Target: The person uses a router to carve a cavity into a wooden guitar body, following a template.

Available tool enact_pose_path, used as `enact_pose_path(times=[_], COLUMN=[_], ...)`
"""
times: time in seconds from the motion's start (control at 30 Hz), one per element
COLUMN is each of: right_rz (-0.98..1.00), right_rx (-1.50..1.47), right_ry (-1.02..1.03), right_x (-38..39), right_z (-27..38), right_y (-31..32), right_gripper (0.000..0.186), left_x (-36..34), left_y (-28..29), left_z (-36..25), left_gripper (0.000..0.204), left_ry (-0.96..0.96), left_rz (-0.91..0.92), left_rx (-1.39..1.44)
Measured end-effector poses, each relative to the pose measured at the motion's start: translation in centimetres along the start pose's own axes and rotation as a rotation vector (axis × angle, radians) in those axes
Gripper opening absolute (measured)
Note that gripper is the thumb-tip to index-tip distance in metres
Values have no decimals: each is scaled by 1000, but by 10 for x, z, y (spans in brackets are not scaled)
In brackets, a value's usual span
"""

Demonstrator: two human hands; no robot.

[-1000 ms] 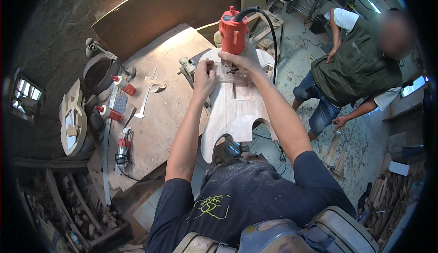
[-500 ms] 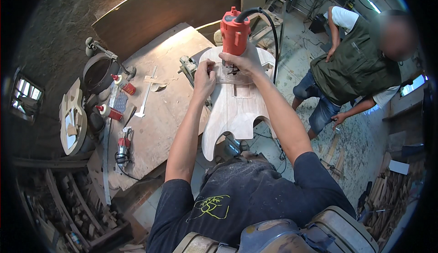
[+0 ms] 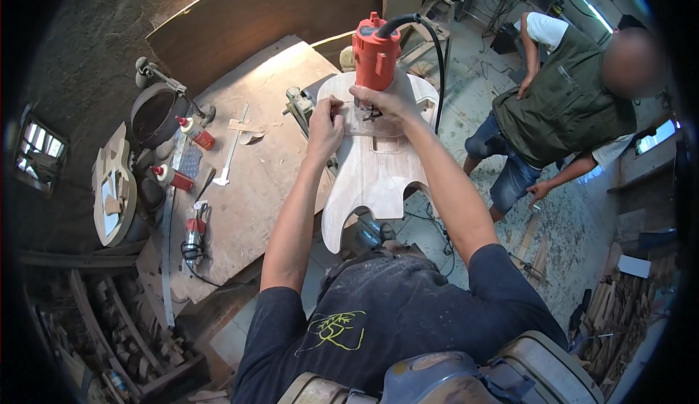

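Note:
A red trim router point(image 3: 376, 54) stands upright on a pale wooden guitar body point(image 3: 357, 178), its black cord looping over to the right. My right hand point(image 3: 392, 102) is wrapped around the router's lower part. Under the router a clear base plate point(image 3: 357, 123) lies against the wood. My left hand point(image 3: 325, 123) is closed at that plate's left edge, fingers curled and thumb pressed in. A rectangular pocket shows in the wood just below the plate. The router's cutting tip is hidden.
Left of the body is a wooden workbench point(image 3: 255, 178) with a caliper point(image 3: 231, 153), two glue bottles point(image 3: 195, 134) and a second red-and-silver power tool point(image 3: 194, 236). Another guitar body point(image 3: 109, 193) leans at far left. A person in a green vest point(image 3: 568, 105) stands at right.
Both hands and the router stay nearly in place on the guitar body. The person on the right has shifted very slightly.

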State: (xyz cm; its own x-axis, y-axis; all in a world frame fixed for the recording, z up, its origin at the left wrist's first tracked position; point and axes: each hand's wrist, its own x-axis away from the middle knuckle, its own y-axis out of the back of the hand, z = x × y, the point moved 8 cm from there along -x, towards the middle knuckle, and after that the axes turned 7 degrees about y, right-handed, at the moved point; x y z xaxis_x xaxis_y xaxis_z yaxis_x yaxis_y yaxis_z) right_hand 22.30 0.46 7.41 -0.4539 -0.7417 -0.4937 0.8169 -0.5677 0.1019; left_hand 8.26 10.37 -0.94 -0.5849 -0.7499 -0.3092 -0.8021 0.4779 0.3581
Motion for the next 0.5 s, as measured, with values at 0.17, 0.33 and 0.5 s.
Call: enact_pose_path(times=[0.17, 0.33, 0.5], right_rz=[-13, -2, -10], right_rx=[79, 82, 9], right_ry=[-90, -121, -69], right_x=[7, 10, 16], right_z=[-3, -8, 10], right_y=[1, 0, -6], right_gripper=[70, 70, 51], left_x=[3, 7, 10], left_y=[1, 1, 2], left_z=[2, 2, 2], left_gripper=[29, 29, 29], left_ry=[16, -20, -12], left_rz=[19, 17, 34], left_rx=[-13, -15, -21])
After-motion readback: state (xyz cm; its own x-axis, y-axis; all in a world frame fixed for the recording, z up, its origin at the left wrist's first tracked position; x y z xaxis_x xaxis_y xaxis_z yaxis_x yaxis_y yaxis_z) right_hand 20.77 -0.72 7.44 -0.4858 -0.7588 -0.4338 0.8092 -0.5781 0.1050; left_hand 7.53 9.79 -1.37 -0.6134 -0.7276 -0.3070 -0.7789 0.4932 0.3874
